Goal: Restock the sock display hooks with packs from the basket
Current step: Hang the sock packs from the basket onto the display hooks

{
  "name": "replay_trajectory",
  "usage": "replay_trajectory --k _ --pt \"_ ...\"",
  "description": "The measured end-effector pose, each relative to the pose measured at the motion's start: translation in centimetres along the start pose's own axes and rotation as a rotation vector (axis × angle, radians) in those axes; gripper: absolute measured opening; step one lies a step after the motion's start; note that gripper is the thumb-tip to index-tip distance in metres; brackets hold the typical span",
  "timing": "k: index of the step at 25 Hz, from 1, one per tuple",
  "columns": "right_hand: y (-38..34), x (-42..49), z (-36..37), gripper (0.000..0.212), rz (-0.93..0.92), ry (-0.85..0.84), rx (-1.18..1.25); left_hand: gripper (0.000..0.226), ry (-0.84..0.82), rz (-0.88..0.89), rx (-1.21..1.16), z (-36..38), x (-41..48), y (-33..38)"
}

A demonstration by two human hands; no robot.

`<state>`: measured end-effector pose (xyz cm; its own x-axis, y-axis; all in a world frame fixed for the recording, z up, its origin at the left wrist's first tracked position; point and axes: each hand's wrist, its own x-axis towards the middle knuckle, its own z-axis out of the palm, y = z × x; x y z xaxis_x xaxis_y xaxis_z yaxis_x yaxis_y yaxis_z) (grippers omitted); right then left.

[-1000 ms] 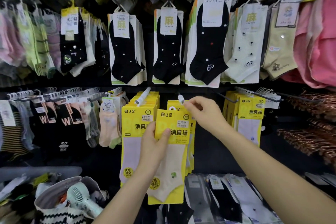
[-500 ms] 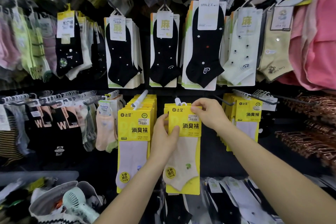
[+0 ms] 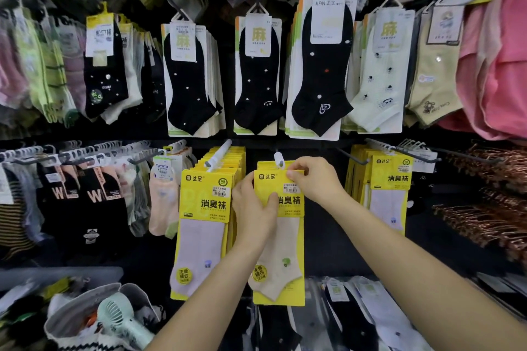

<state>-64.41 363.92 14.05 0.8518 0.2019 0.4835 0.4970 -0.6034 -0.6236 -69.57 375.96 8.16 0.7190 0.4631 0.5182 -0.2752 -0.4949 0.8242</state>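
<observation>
A yellow sock pack (image 3: 281, 253) with a cream sock hangs upright at the white-tipped middle hook (image 3: 278, 160). My left hand (image 3: 253, 209) grips its left edge, thumb across the yellow card. My right hand (image 3: 312, 179) pinches the card's top right corner just beside the hook tip. Whether the pack's hole is over the hook is hidden by my fingers. To the left, a full hook (image 3: 218, 155) carries several matching yellow packs (image 3: 204, 222). More of them hang on the right (image 3: 389, 191).
Black and pale sock cards (image 3: 258, 77) hang on the row above. At lower left sits a bag (image 3: 71, 319) holding a mint hand fan (image 3: 119, 319). Copper hangers (image 3: 484, 208) stick out at the right. Flat sock packs (image 3: 368, 313) lie below.
Both hands raised the yellow pack and shifted it right, up to the middle hook's tip. The pack now hangs straight at hook height instead of low and left.
</observation>
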Motion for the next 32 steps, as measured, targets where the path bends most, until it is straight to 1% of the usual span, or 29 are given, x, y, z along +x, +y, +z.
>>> replay_trajectory --k 2,3,4,5,7,9,11,13,16,20,25,27,29,31,32 --pt "0.6 -0.4 0.3 0.015 0.01 0.06 0.021 0.064 -0.021 -0.023 -0.008 0.2 0.0 0.2" --pt "1.1 -0.8 0.5 0.025 0.021 0.094 0.045 0.068 -0.051 -0.043 -0.045 0.3 0.2 0.3" --pt "1.6 -1.2 0.7 0.039 0.043 0.108 0.083 0.071 -0.087 -0.067 -0.087 0.3 0.5 0.4" --pt "2.0 -1.5 1.0 0.055 0.075 0.089 0.136 0.074 -0.123 -0.094 -0.127 0.4 1.0 0.4" --pt "2.6 -1.7 1.7 0.08 0.138 -0.036 0.273 0.074 -0.187 -0.149 -0.191 0.4 2.1 0.3" --pt "3.0 -1.6 2.3 0.09 0.177 -0.163 0.43 0.069 -0.246 -0.184 -0.271 0.7 2.9 -0.1" --pt "3.2 -1.2 2.8 0.092 0.178 -0.233 0.584 0.059 -0.288 -0.205 -0.359 1.1 3.4 -0.9" --pt "3.4 -0.7 3.5 0.088 0.16 -0.228 0.643 0.056 -0.294 -0.228 -0.41 1.5 4.0 -1.5" --pt "3.6 -0.3 4.2 0.085 0.153 -0.193 0.638 0.059 -0.304 -0.246 -0.413 1.7 4.5 -2.0" --pt "4.3 -1.4 4.1 0.085 0.152 -0.207 0.598 0.05 -0.287 -0.189 -0.392 1.2 2.8 -2.7" --pt "7.3 -6.3 3.6 0.086 0.2 -0.271 0.545 0.063 -0.244 -0.176 -0.302 0.5 -3.9 -5.0" --pt "9.0 -9.5 3.5 0.082 0.232 -0.298 0.539 0.069 -0.227 -0.191 -0.248 0.3 -7.4 -6.1" --pt "11.1 -13.4 3.8 0.077 0.271 -0.342 0.505 0.071 -0.201 -0.189 -0.183 0.2 -11.1 -7.6" --pt "13.6 -17.5 4.5 0.073 0.32 -0.404 0.451 0.07 -0.227 -0.235 -0.161 0.4 -14.9 -9.6" --pt "15.0 -19.6 4.9 0.072 0.352 -0.435 0.43 0.069 -0.267 -0.272 -0.152 0.7 -17.0 -10.8"
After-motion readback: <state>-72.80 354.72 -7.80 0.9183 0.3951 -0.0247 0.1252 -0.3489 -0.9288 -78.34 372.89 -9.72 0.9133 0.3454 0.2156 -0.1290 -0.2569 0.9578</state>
